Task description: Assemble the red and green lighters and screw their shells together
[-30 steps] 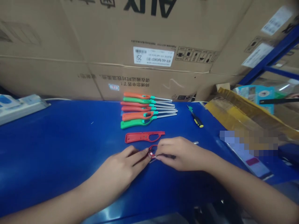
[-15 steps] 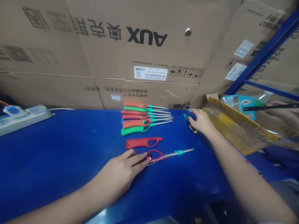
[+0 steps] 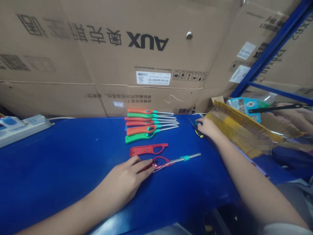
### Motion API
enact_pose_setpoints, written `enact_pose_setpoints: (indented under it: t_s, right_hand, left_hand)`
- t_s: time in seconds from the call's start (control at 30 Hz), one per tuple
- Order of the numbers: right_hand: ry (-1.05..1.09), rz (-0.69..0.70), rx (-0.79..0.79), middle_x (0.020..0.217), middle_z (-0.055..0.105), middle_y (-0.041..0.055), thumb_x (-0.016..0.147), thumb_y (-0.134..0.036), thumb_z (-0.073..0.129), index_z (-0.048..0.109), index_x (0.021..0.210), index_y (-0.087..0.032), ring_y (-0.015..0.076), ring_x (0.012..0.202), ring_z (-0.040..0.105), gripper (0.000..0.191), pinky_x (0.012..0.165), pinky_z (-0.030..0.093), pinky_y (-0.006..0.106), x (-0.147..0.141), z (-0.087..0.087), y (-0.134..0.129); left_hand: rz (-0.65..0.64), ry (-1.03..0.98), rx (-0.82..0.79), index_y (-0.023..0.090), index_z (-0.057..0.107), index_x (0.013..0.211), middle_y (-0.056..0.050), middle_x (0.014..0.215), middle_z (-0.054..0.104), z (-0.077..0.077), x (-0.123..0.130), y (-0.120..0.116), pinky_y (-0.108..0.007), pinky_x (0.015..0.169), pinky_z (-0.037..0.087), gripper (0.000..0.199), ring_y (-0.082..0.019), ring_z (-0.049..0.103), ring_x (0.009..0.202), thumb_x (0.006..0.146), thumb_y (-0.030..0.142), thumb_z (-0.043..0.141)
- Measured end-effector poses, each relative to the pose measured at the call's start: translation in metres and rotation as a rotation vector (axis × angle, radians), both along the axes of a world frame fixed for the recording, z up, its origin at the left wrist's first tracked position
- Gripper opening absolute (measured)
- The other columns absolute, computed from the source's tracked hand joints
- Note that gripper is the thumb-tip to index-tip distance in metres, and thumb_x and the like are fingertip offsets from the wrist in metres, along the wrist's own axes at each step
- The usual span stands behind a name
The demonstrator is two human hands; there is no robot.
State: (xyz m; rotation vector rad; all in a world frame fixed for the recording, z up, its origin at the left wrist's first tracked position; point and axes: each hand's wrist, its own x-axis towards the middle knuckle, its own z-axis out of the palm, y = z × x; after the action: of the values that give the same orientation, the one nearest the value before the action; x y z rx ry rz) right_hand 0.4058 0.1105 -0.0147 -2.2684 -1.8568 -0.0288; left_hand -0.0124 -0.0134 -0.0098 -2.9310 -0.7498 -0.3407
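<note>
On the blue table, my left hand point(image 3: 129, 173) is closed on the handle end of an opened red gas lighter point(image 3: 161, 164). Its metal tube points right and carries a teal collar point(image 3: 186, 158). Just behind it lies a separate red handle shell point(image 3: 141, 150). At the right, my right hand point(image 3: 207, 127) has its fingers drawn together beside a screwdriver point(image 3: 198, 132) with a black and yellow handle. A bit of teal shows at those fingertips; what they pinch is too small to make out.
Several assembled lighters, among them a green lighter point(image 3: 134, 138), lie in a row at the back. Cardboard point(image 3: 97, 65) walls the rear. A taped carton point(image 3: 234, 130) stands right, with another person's hand point(image 3: 288, 114) beyond. A power strip point(image 3: 26, 129) lies left.
My right hand has shifted slightly off the screwdriver, whose handle and shaft now show more. The left hand keeps its hold on the red lighter. The camera view has moved a little.
</note>
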Motion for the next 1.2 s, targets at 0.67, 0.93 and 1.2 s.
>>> enact_pose_setpoints:
  t_s: [0.67,0.93,1.2]
  right_hand:
    - [0.212,0.824,-0.073,0.101,0.069,0.0052,0.088,-0.021,0.063,0.069,0.101,-0.018,0.0165,0.087,0.063,0.014,0.080,0.052,0.029,-0.085,0.035,-0.055]
    - [0.143,0.705,-0.116,0.105,0.064,0.0065,0.085,-0.031,0.072,0.059,0.104,-0.020,0.0198,0.089,0.060,0.026,0.076,0.048,0.031,-0.079,0.042,-0.064]
    - [0.047,0.721,-0.167,0.088,0.068,0.0048,0.091,-0.015,0.059,0.062,0.086,-0.019,0.0167,0.075,0.059,0.007,0.067,0.042,0.028,-0.089,0.043,-0.067]
  left_hand:
    - [-0.051,-0.114,0.000,0.021,0.070,0.125,-0.007,0.122,0.071,0.005,0.001,0.004,-0.038,0.084,0.061,0.031,-0.025,0.065,0.103,0.102,0.021,0.048]
    - [-0.059,-0.150,-0.033,0.021,0.070,0.125,-0.006,0.120,0.073,0.006,0.000,0.007,-0.038,0.084,0.062,0.032,-0.024,0.066,0.102,0.102,0.019,0.048]
    - [-0.059,-0.207,-0.052,0.020,0.069,0.127,-0.006,0.121,0.073,0.002,-0.002,0.008,-0.039,0.089,0.061,0.031,-0.024,0.067,0.105,0.100,0.018,0.054]
